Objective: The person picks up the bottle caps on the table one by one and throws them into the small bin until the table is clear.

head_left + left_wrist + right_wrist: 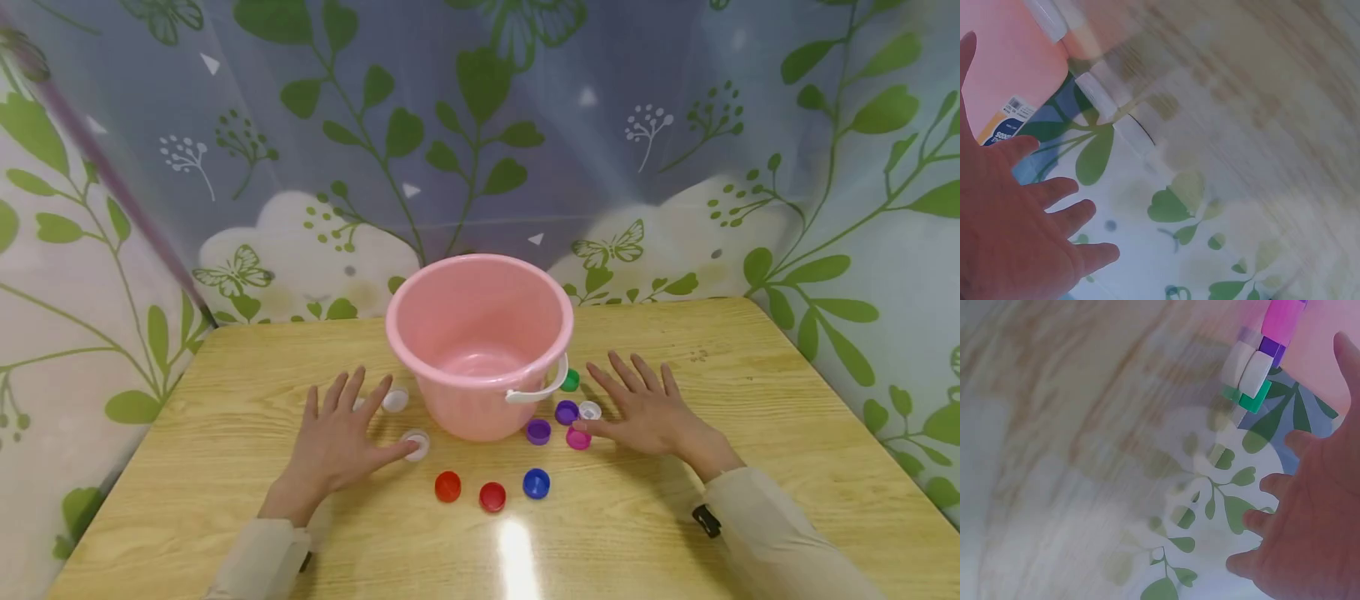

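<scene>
A pink bucket stands upright on the wooden table, its white handle hanging down on the near right side. My left hand is spread to the left of it, fingers straight, thumb tip overlapping a white bottle cap in the head view. Another white cap lies close by its fingers. Spread on the other side is my right hand, thumb over the edge of a pink cap. Near it lie a second white cap, purple caps and a green cap. Neither hand holds anything.
In front of the bucket lie an orange-red cap, a red cap and a blue cap. Leaf-patterned curtains enclose the table at the back and sides. A label shows on the bucket.
</scene>
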`<state>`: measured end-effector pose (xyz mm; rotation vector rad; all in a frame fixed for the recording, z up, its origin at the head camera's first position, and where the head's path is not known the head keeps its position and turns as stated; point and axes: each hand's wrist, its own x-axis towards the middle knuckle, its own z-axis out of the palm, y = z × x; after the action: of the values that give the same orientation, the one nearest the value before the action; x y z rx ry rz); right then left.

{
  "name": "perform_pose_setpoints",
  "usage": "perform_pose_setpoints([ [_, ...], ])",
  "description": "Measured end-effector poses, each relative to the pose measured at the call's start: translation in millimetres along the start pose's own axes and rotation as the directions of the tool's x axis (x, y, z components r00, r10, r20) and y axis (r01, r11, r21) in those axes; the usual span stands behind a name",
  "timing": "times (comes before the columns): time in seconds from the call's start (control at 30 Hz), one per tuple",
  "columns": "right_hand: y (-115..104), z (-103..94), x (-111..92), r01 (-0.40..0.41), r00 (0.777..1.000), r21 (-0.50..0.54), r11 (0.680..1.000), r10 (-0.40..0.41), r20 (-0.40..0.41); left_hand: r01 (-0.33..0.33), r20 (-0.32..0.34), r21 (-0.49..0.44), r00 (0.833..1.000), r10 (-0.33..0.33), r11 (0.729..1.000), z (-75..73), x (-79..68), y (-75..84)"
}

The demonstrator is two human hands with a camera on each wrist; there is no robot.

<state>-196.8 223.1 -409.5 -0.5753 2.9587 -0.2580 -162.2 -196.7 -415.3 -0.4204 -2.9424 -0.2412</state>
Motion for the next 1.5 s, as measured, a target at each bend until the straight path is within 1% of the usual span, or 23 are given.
perform_pose_setpoints([
  [0.17,0,-2.0,0,0.000,1.000,0.003,1.000,0.000,-0.007,-0.013,-0.021,-0.004,1.000,0.013,1.000,-3.0,0.5,-1.7],
  [0.43,-1,-7.5,0,0.019,1.000,0.008,1.000,-0.019,-0.011,-0.006,-0.010,0.000,1.000,0.006,1.000,-6.3,1.3,-2.3],
  [0.53,0,-10.6,1,0.023,1.000,0.000,1.000,-0.023,-0.009,-0.006,-0.017,0.010,1.000,0.006,1.000,-9.4,1.6,-2.4],
  [0.63,2,-13.8,1,0.023,1.000,-0.011,1.000,-0.023,-0.016,-0.015,-0.034,0.025,0.999,0.015,1.000,-13.1,3.2,-2.5],
  [0.87,4,-21.8,1,0.028,0.999,0.028,0.999,-0.027,-0.032,-0.035,-0.060,0.042,0.997,0.038,0.999,-21.3,5.0,-3.1],
  [1.1,7,-29.5,0,0.024,0.999,0.023,0.999,-0.024,-0.022,-0.049,-0.129,0.050,0.990,0.055,0.998,-25.4,5.5,-5.0],
  [1.27,7,-33.6,1,0.032,0.999,0.007,0.999,-0.032,-0.025,-0.059,-0.154,0.051,0.986,0.066,0.997,-31.2,6.8,-5.4],
  [1.4,7,-37.2,2,0.039,0.999,-0.001,0.999,-0.039,-0.028,-0.058,-0.146,0.026,0.987,0.061,0.998,-36.4,7.0,-6.2],
  [1.5,8,-39.0,3,0.040,0.999,-0.004,0.999,-0.040,-0.030,-0.047,-0.119,-0.018,0.992,0.045,0.999,-40.6,7.2,-6.3],
])
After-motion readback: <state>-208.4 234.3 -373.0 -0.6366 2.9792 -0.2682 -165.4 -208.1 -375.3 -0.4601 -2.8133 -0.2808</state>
